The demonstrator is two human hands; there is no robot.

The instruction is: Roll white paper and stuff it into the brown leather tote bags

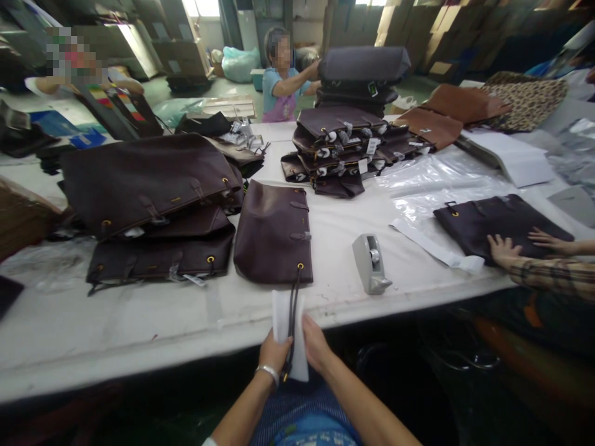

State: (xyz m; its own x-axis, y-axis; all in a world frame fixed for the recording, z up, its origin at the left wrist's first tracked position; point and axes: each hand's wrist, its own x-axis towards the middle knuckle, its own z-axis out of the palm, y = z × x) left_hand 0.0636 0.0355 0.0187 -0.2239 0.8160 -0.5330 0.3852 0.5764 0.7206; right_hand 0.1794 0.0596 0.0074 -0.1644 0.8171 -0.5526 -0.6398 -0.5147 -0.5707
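A dark brown bag (272, 232) lies on its side on the white table in front of me. From its lower gold eyelet a dark drawstring cord (292, 303) hangs over the table's front edge. Behind that cord is a strip of thin white wrapping sheet (280, 313). My left hand (275, 352) is closed, its thumb pressing the cord against the sheet. On the other side, my right hand (316, 342) grips the sheet's right edge, with its fingers partly hidden behind it. To the right stands a grey tape dispenser (367, 263).
Stacked brown bags (153, 186) lie to the left, and another pile (344, 133) is at the back. Clear plastic (418, 186) spreads at right. A co-worker's hands (504, 251) press on a dark bag (493, 223). Another person (281, 83) stands across the table (325, 217).
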